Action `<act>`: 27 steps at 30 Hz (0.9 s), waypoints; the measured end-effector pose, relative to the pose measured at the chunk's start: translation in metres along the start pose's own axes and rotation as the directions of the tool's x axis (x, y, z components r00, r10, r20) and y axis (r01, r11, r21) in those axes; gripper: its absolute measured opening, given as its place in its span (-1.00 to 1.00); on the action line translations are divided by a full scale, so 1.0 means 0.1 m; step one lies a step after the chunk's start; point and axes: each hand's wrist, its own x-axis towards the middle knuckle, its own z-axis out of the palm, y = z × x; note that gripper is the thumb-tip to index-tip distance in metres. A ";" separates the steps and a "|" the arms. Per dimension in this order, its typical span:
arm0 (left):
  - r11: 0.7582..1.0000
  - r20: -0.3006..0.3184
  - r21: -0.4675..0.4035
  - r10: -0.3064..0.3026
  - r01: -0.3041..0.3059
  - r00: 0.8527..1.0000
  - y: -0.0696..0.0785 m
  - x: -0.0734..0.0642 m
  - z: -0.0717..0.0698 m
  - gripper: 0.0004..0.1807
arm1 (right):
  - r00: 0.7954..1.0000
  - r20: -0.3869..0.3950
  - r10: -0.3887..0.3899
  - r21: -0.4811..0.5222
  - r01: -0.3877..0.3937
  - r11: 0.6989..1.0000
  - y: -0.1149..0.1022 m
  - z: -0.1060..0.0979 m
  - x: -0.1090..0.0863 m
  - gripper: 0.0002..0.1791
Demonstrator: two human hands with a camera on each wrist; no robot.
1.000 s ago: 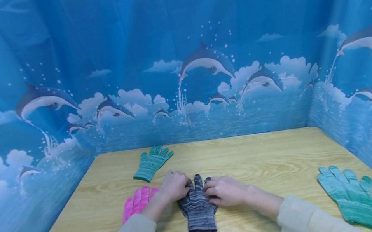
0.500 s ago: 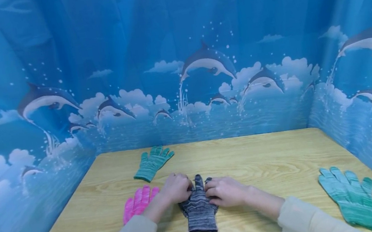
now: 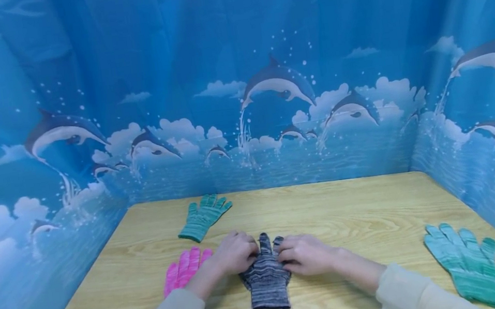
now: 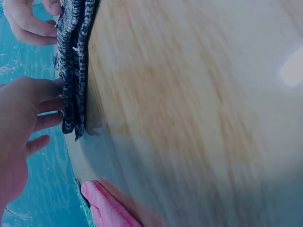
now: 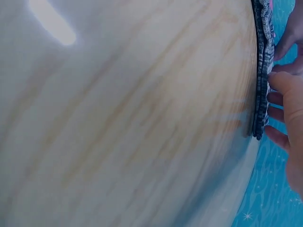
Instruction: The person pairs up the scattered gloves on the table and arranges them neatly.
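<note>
A dark grey and black striped knit glove lies on the table, its cuff toward the person and its fingers pointing away. At its left finger side, my left hand pinches the glove with bent fingers. My right hand grips the opposite side, near the glove's right fingers. Two glove fingers show between the hands; the outer ones are hidden under them. In the left wrist view, the left fingertips reach the edge of the layered glove. The right wrist view shows the right thumb and fingers along the glove's edge.
A pink glove lies left of the left forearm, partly covered by it. Behind it is a green glove, and another green glove lies at the right. A blue dolphin-print curtain surrounds the wooden table.
The left hand has shifted slightly right over the glove's fingers, covering one that showed earlier. The right hand has edged right, exposing more of the finger beside it.
</note>
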 end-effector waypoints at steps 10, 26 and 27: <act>0.998 0.044 -0.057 0.016 -0.014 0.999 0.03 -0.01 -0.05 -0.95 | 0.998 0.049 0.031 -0.006 -0.031 1.000 0.02 -0.02 -0.04 -0.83; 0.989 0.105 -0.147 -0.002 0.018 0.994 -0.04 -0.01 -0.08 -0.88 | 0.998 0.054 0.029 0.025 -0.031 0.999 0.02 -0.02 -0.04 -0.85; 0.989 0.107 -0.146 -0.002 0.018 0.994 -0.04 -0.01 -0.08 -0.88 | 0.998 0.051 0.026 0.022 -0.027 0.999 0.02 -0.02 -0.04 -0.86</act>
